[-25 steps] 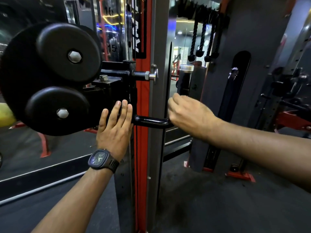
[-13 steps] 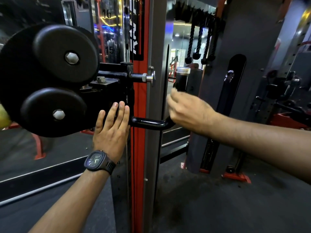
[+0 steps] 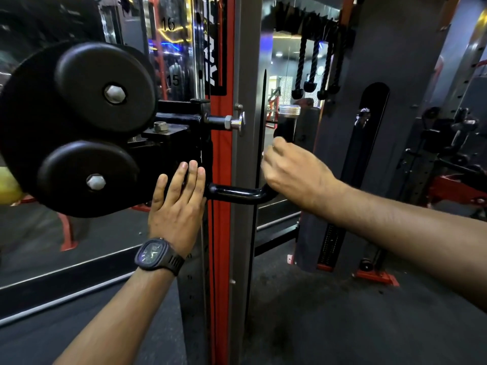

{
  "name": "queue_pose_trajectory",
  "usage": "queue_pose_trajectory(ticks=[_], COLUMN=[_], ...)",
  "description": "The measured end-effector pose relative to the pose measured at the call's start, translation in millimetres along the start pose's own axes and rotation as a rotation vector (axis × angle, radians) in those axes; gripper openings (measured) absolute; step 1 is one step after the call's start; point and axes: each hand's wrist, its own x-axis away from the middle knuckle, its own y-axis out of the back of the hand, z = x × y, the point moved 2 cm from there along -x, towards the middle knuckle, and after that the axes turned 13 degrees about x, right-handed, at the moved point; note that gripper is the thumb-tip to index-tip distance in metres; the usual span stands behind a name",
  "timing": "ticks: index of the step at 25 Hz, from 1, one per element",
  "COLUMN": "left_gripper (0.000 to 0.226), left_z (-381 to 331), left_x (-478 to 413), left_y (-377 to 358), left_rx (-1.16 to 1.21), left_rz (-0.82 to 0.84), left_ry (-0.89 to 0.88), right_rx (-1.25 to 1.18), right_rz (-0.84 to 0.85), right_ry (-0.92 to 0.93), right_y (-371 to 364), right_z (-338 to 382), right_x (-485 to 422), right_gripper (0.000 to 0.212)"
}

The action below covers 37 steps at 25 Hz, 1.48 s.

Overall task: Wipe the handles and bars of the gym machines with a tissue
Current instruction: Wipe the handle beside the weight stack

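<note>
A black handle bar (image 3: pixel 234 193) juts right from the machine's black carriage (image 3: pixel 171 143), then bends up into an upright grip with a chrome cap (image 3: pixel 288 119). My right hand (image 3: pixel 297 175) wraps round the lower part of that upright grip, fingers curled. A small white sliver, perhaps the tissue (image 3: pixel 263 154), shows at my fingertips; the rest is hidden in my hand. My left hand (image 3: pixel 176 206), with a black watch on the wrist, presses flat with straight fingers against the carriage just left of the bar.
Two small black weight plates (image 3: pixel 105 90) on a larger disc stick out at the left. A red and grey upright (image 3: pixel 222 259) runs top to bottom between my hands. Black ropes (image 3: pixel 311 64) hang at the back. More racks (image 3: pixel 448 154) stand at the right.
My right hand has slid from the bend of the handle up onto the upright grip. My left hand has stayed flat on the carriage.
</note>
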Motion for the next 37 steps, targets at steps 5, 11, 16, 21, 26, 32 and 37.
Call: queue_pose_trajectory(ticks=[5,11,16,21,26,32,37], left_gripper=[0.083,0.082,0.08,0.074,0.076,0.078,0.078], left_z=[0,-1,-2,-3,-3,-2,-1], left_x=[2,0,0,0,1,2,0], left_y=[0,2,4,8,7,7,5], left_rx=[-0.008,-0.002,-0.021,-0.012,-0.02,-0.023,-0.051], left_rz=[0.016,0.016,0.013,0.016,0.01,0.011,0.005], left_ry=[-0.008,-0.007,-0.005,-0.014,-0.034,-0.035,-0.037], right_rx=[-0.149,-0.318,-0.412,-0.471,-0.616,-0.72,-0.721], right_rz=[-0.007,0.095,0.186,0.297,0.31,0.182,0.127], right_ry=[-0.021,-0.199,-0.356,-0.477,-0.529,-0.539,-0.577], right_y=[5,12,25,28,30,34,29], right_z=[38,62,78,74,70,83,87], right_x=[12,-1,-22,-25,-24,-40,-57], right_gripper=[0.036,0.039,0.033,0.029,0.023,0.031,0.032])
